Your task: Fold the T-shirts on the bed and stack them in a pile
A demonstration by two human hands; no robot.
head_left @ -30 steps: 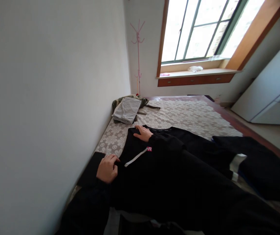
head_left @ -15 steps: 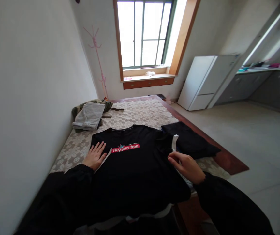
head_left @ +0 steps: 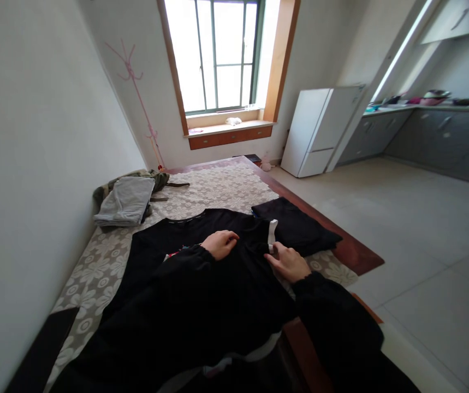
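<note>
1. Black T-shirt (head_left: 242, 292) lay spread out on a patterned cloth (head_left: 218, 185), neckline away from the wearer of the camera, lower part toward the person's body.
2. Right hand (head_left: 287, 262): thumb and fingers closed in a pinch on the white trim (head_left: 273, 232) of the shirt's sleeve, at the person's right.
3. Left hand (head_left: 220, 245): palm down on the shirt's upper front, fingers bent, inward of that sleeve. Could not tell whether any fabric was caught under the fingertips.
4. The left forearm, in a dark sleeve, crossed the shirt's front and covered most of a red print (head_left: 172, 254); only a scrap showed beside the arm.
5. A dark folded garment (head_left: 302, 228) lay just beyond the trimmed sleeve, near the reddish-brown wooden edge (head_left: 357, 259) of the surface.
6. By the wall at left, a grey folded cloth (head_left: 125, 202) rested against a greenish bag (head_left: 158, 179) with straps. Nearer, a dark flat piece (head_left: 48, 344) lay at the cloth's left side; its kind was unclear.
7. Farther off: a pink coat stand (head_left: 139, 98) in the corner, a bright window (head_left: 218, 54), a white refrigerator (head_left: 320, 131), and grey cabinets (head_left: 439, 136) at far right.
</note>
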